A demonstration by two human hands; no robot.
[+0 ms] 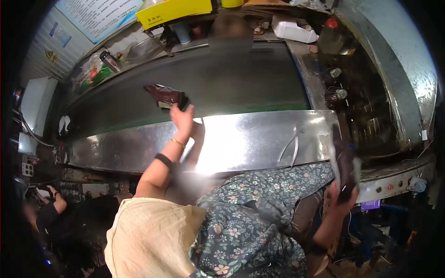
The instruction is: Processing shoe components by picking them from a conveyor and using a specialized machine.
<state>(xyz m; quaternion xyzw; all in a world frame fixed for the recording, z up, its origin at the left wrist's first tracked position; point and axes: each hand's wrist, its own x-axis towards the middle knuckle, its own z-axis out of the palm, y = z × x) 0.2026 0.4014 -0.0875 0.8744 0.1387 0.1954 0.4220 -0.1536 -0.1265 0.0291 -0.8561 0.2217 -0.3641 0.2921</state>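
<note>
A dark maroon shoe (167, 96) lies on the dark conveyor belt, its heel toward me. My left hand (182, 118) reaches over the metal ledge to that heel, with thumb and fingers spread apart and the fingertips at the shoe. At the right, my right hand (342, 199) grips a second maroon shoe (344, 160) by one end, held up and blurred beside the end of the ledge. A thin, curved, two-legged metal tool (289, 147) lies on the ledge; its exact kind is unclear.
The shiny metal ledge (125, 146) runs between me and the belt (241, 78). Beyond the belt are a yellow box (176, 11), a white jug (292, 30) and a thermos (110, 61). A control panel (391, 186) is at right. Another person (60, 204) works at lower left.
</note>
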